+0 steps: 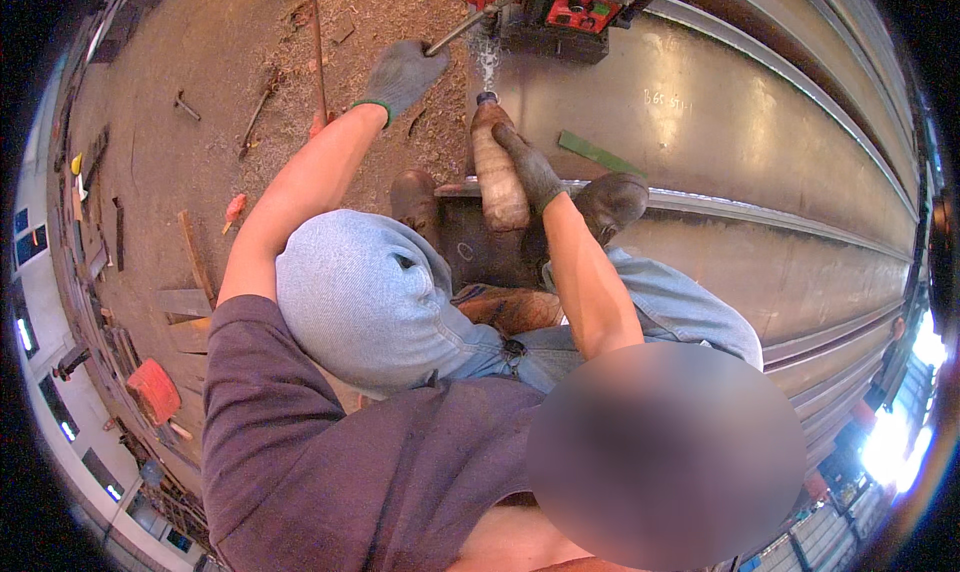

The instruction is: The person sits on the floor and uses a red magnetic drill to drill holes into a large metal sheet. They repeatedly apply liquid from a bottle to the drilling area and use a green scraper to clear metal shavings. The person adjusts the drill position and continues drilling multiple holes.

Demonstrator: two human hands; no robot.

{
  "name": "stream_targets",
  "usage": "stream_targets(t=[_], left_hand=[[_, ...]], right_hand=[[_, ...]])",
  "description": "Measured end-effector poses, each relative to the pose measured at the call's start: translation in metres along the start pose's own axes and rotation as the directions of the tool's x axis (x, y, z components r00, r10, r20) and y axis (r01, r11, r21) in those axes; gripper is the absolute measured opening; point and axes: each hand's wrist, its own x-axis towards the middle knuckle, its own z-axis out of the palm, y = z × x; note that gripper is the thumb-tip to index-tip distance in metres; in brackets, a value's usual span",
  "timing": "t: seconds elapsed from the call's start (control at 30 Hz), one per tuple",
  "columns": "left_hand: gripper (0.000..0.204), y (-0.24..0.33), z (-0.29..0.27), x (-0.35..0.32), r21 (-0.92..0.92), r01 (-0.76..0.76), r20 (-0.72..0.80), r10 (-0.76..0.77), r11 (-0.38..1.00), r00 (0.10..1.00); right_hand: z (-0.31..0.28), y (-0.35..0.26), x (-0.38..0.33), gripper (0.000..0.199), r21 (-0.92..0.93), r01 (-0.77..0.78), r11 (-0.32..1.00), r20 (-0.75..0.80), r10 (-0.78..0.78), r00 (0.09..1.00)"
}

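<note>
My gloved left hand (pixel 405 75) is closed round the end of a long metal lever (pixel 478 22). This lever runs up to a red and black drilling machine (pixel 580 17) on a steel beam (pixel 690 122). In my gloved right hand (pixel 532 167) is a cloudy, stained plastic bottle (pixel 498 177), gripped along its side. Its dark neck points away from me, toward the drill's lower end. Pale shavings or splashing liquid (pixel 488 60) show between neck and drill; I cannot tell which.
A flat green strip (pixel 598 152) lies on the beam near my right boot (pixel 615 204). More long steel beams (pixel 800 262) lie to the right. Shavings and scraps litter the brown ground (pixel 225 82) at left. A thin upright rod (pixel 318 52) stands left of my hand.
</note>
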Motion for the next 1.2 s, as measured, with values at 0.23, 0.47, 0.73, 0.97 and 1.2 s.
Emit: stream_targets(t=[0.23, 0.47, 0.73, 0.97, 1.2], left_hand=[[0.055, 0.007, -0.005, -0.001, 0.037, 0.031, 0.041, -0.032, 0.999, 0.999], [0.055, 0.002, -0.002, 0.002, 0.08, 0.004, 0.021, -0.006, 0.997, 1.0], [0.055, 0.007, -0.002, -0.003, 0.038, 0.01, 0.0, -0.01, 0.999, 1.0], [0.054, 0.012, -0.008, -0.006, 0.006, 0.026, 0.051, -0.027, 1.0, 0.998], [0.061, 0.007, -0.003, -0.002, 0.025, -0.001, 0.02, 0.0, 1.0, 1.0]], right_hand=[[-0.002, -0.001, 0.003, 0.094, -0.071, 0.024, 0.997, 0.009, -0.023, 1.0], [-0.002, -0.001, 0.002, 0.1, -0.071, 0.03, 0.997, 0.036, -0.028, 0.999], [-0.002, -0.002, 0.001, 0.097, -0.068, 0.022, 0.997, 0.017, -0.021, 1.0], [0.001, -0.003, -0.002, 0.075, 0.083, 0.061, 0.995, 0.028, -0.063, 0.998], [0.005, -0.009, -0.011, 0.07, -0.048, 0.141, 0.989, 0.021, -0.14, 0.99]])
